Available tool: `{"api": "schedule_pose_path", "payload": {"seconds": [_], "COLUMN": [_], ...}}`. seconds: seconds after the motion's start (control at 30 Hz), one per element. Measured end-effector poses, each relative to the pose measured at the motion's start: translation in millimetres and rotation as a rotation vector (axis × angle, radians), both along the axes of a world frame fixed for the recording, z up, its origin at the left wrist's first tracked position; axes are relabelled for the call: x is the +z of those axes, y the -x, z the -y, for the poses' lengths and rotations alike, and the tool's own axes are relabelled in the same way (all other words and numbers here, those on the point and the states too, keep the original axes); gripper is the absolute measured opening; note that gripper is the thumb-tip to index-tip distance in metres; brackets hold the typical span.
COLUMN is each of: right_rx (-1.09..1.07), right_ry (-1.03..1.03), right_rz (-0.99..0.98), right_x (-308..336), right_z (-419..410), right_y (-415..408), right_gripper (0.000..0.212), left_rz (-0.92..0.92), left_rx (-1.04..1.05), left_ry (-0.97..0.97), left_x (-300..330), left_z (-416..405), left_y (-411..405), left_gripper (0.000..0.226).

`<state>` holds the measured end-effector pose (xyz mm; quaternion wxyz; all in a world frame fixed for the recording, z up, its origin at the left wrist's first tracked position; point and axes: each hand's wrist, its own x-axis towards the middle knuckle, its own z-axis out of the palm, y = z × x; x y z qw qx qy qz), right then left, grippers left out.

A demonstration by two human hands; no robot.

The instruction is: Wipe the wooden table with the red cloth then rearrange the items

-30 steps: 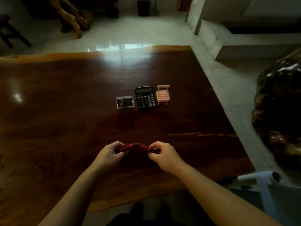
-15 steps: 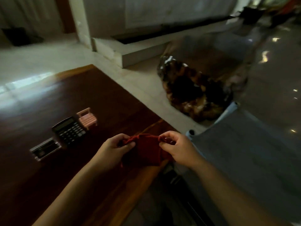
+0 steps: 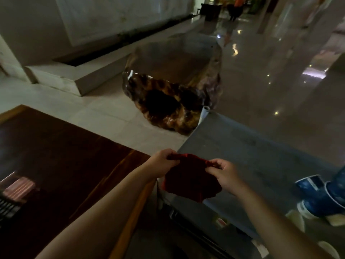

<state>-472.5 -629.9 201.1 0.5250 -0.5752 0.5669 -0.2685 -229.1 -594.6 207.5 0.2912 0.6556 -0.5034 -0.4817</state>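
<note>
Both hands pinch the dark red cloth (image 3: 188, 179) by its top edge, left hand (image 3: 161, 162) and right hand (image 3: 225, 173) apart, fabric hanging below them beside the dark wooden table (image 3: 65, 156), over the grey surface (image 3: 261, 156).

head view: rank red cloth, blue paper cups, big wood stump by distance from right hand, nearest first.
1. red cloth: pinched in the right hand, and the left.
2. blue paper cups: lying to its right on the grey table.
3. wood stump: on the floor, far ahead.

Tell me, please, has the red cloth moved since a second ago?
Yes. The red cloth, earlier on the wooden table, now hangs past its right edge beside the grey surface.
</note>
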Motion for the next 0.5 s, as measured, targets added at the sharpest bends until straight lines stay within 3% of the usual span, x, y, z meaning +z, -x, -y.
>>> {"api": "schedule_pose_path", "payload": {"seconds": [0.13,0.37,0.5], "right_rx": [-0.074,-0.033,0.031], "right_ry": [-0.052,-0.042,-0.013], "right_rz": [-0.023,-0.148,-0.247], "right_x": [-24,-75,-100], "right_z": [38,97,118], "right_y": [24,34,36], "right_gripper": [0.015,0.017,0.020], "left_rz": [0.071,0.081,0.113], "left_rx": [-0.027,0.040,0.122], "left_ry": [-0.059,-0.112,-0.106], "left_x": [-25,-54,-61], "left_z": [53,106,108], "left_y": [32,47,45], "left_gripper": [0.005,0.013,0.040]}}
